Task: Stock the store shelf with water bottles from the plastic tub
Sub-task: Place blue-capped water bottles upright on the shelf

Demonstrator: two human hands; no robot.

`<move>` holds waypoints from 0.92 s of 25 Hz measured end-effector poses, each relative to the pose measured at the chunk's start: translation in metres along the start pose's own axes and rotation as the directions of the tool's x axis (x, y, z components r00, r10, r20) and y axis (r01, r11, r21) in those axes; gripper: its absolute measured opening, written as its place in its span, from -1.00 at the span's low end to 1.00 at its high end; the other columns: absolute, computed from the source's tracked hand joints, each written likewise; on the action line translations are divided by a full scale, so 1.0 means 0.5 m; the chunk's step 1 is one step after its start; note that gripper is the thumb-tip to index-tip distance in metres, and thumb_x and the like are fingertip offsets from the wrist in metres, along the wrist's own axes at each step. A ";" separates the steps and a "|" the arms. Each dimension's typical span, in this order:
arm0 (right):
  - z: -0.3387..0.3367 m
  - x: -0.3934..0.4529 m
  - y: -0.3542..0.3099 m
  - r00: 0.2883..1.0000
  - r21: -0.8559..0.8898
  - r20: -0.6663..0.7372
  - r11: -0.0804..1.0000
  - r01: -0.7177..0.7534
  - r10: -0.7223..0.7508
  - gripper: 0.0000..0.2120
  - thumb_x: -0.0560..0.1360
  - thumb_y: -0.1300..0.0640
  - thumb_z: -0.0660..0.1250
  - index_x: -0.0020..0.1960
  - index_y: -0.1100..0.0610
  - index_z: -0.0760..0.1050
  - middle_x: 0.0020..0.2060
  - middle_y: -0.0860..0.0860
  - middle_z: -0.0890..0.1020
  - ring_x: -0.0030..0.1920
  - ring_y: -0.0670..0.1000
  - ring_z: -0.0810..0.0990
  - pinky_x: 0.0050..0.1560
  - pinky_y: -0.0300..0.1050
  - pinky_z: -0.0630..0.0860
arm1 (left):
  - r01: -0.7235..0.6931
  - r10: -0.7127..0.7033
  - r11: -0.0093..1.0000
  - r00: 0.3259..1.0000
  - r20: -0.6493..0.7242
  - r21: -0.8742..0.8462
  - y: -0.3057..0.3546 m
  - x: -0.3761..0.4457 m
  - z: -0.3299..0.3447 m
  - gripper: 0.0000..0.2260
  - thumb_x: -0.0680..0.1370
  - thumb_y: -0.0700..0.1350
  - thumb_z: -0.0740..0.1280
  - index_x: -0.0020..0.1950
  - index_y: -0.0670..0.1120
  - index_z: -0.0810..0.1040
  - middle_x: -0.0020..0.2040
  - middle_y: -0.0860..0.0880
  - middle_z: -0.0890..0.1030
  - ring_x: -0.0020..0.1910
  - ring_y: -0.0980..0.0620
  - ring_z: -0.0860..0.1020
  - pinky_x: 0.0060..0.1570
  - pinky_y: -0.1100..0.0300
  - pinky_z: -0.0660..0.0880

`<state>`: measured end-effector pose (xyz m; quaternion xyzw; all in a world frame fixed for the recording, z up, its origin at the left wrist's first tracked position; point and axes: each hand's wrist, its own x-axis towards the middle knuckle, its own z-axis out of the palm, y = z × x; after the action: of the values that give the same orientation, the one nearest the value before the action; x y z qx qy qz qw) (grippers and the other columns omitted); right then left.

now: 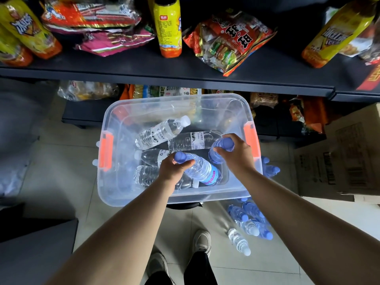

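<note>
Both arms are bare from the hands up to the frame's lower edge, with no sleeve, watch or ring showing on the left hand (174,167) or the right hand (236,155). Below them the person wears dark, near-black trousers (197,270). On the feet are pale grey-beige lace-up sneakers (202,241) with light soles, the laces showing on the right one.

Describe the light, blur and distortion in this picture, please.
Head view: wide-angle, so the shelf edge bows and the forearms stretch toward the corners; the shelf is dim while the floor is brighter; the clear tub shows pale glare on its walls; the corners look soft, while both hands, left and right, are sharp.
</note>
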<state>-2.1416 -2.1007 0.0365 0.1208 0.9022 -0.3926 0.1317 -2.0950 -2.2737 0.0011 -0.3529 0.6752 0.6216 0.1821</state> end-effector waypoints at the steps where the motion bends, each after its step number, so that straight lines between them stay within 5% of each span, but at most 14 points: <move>1: 0.006 0.006 0.000 1.000 0.026 0.012 1.000 -0.004 0.003 -0.64 0.38 0.13 0.49 0.15 0.11 0.51 -0.12 -0.05 0.55 -0.09 0.00 0.51 -0.14 -0.26 0.33 | 0.001 0.000 1.000 1.000 0.010 -0.017 0.001 0.002 0.000 -0.76 0.37 -0.23 0.51 -0.01 -0.16 0.57 -0.12 -0.11 0.60 -0.13 -0.03 0.54 -0.02 0.13 0.45; 8: -0.005 -0.007 0.000 0.999 0.124 -0.017 0.991 0.046 -0.044 -0.70 0.40 0.15 0.48 0.09 0.15 0.52 -0.14 -0.01 0.59 -0.13 -0.01 0.51 -0.29 -0.41 0.33 | -0.191 0.189 0.975 0.982 0.030 0.117 0.032 -0.026 0.027 -0.67 0.15 0.02 0.53 -0.16 0.03 0.55 -0.18 -0.06 0.63 -0.17 -0.01 0.57 -0.05 0.09 0.53; 13: -0.076 -0.062 -0.061 0.989 0.261 -0.139 0.962 0.080 -0.045 -0.77 0.41 0.12 0.46 0.04 0.06 0.53 -0.10 -0.06 0.58 -0.09 -0.05 0.52 -0.22 -0.53 0.32 | -0.330 0.327 0.930 0.944 0.047 0.161 0.101 -0.076 0.015 -0.62 0.09 0.17 0.45 -0.16 0.10 0.55 -0.19 -0.02 0.64 -0.19 0.01 0.57 -0.03 0.00 0.55; 18: -0.198 -0.111 -0.205 0.956 0.351 -0.284 0.921 0.170 -0.068 -0.83 0.39 0.09 0.49 -0.12 0.01 0.50 -0.36 -0.17 0.47 -0.35 -0.21 0.42 -0.32 -0.40 0.30 | -0.452 0.451 0.885 0.892 0.042 0.110 0.263 -0.181 -0.016 -0.71 0.19 0.01 0.45 -0.13 0.04 0.58 -0.24 0.07 0.61 -0.23 0.10 0.53 -0.14 0.21 0.46; 23: -0.355 -0.189 -0.403 0.870 0.386 -0.460 0.844 0.374 -0.175 -0.81 0.36 0.13 0.50 -0.09 0.05 0.52 -0.32 -0.20 0.52 -0.36 -0.31 0.43 -0.29 -0.48 0.33 | -0.616 0.604 0.786 0.784 0.145 0.055 0.466 -0.322 -0.071 -0.80 0.32 -0.19 0.54 -0.15 -0.07 0.58 -0.31 0.09 0.57 -0.40 0.33 0.45 -0.25 0.29 0.39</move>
<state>-2.1433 -2.1136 0.3209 0.0943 0.7971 -0.5771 -0.1509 -2.1418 -2.2728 0.2828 -0.0683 0.7709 0.6326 0.0289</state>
